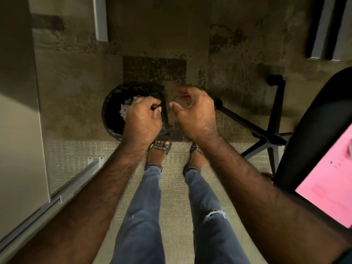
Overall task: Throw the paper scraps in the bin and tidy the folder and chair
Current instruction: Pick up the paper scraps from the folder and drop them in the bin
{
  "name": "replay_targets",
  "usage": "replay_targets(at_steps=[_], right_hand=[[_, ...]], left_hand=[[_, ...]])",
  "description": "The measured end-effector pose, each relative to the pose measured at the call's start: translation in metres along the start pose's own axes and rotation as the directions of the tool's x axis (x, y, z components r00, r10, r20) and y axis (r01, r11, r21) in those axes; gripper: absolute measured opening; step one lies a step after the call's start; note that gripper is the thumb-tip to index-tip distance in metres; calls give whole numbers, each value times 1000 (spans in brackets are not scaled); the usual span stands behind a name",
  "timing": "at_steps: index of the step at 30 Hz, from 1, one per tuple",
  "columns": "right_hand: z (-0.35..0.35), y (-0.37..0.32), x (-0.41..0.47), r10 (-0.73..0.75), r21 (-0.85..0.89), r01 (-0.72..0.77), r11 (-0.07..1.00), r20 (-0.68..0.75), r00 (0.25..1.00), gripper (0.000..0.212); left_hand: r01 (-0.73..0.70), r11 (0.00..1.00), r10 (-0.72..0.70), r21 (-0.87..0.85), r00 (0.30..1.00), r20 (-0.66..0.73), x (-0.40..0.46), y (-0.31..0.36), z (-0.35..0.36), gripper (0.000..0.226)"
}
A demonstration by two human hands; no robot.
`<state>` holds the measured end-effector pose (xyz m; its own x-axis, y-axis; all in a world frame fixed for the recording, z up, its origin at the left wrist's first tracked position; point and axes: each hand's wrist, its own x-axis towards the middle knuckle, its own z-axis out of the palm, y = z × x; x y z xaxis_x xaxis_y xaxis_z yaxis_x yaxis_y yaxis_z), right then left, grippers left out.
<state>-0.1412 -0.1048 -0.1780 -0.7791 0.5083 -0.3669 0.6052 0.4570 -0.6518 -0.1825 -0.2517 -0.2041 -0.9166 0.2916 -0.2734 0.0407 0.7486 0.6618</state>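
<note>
White crumpled paper scraps (126, 107) are lying in the round black bin (112, 103); left hand (142, 119) is hovering above, curled loosely, right hand (194, 113) half-open, empty.

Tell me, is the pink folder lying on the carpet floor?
No, the pink folder rests on the seat of the black office chair, raised above the carpet.

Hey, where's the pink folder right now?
In the head view, the pink folder is at the far right edge, lying on the black office chair, right of the person's right hand.
</note>
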Motion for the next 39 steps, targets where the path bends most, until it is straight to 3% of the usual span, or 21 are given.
replay_targets(at_steps=[7,12,19,29,36,39], right_hand=[[-66,40,9,85,64,-78,995,-126,988,39],[-118,72,7,96,104,-72,992,-254,962,35],[-196,117,-4,96,151,-29,988,-458,884,33],[-293,204,-40,127,81,-99,992,-648,751,31],[-332,254,-67,222,129,-188,974,-727,650,26],[-340,276,-77,256,132,-244,961,-759,599,25]], left_hand=[[-112,993,109,29,990,90,7,68,44,19],[-250,967,253,-38,950,183,8,117,75,20],[-405,895,443,-189,856,267,-4,187,126,21],[-599,744,668,-294,678,307,-50,276,206,24],[-722,651,737,-233,530,420,-75,321,248,56],[-755,634,721,-165,500,480,-85,337,264,74]])
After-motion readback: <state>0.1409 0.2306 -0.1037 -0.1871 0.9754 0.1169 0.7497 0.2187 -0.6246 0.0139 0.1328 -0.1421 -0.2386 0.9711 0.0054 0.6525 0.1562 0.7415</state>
